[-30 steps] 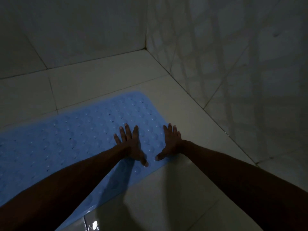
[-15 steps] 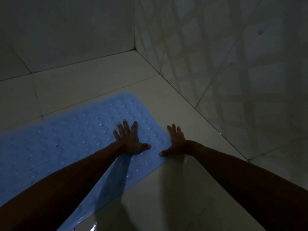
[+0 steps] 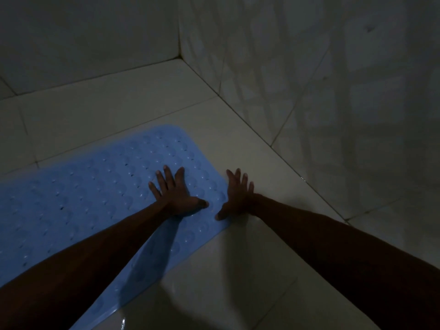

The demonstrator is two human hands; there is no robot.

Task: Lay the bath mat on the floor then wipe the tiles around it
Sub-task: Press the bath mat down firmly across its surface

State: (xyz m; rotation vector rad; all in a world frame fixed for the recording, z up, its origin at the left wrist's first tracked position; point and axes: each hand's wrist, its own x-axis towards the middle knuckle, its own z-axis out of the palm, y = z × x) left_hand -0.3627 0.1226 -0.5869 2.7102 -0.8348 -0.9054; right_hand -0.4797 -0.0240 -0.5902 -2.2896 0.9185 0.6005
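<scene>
step: press mat (image 3: 95, 198) flat | left hand (image 3: 175, 195) flat, holding nothing, on mat | right hand (image 3: 237, 196) flat at mat's edge | tip: push down hard, smooth bumps outward

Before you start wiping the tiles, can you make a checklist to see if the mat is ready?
1. Mat lying flat on the floor: ok in the part that shows.
2. Left hand pressing flat on the mat: ok.
3. Right hand on the mat's edge: ok, partly on tile.
4. Mat clear of the wall: ok.
5. Wiping cloth ready: not ok, none in view.
6. Tiles dry: cannot tell, too dark.
</scene>
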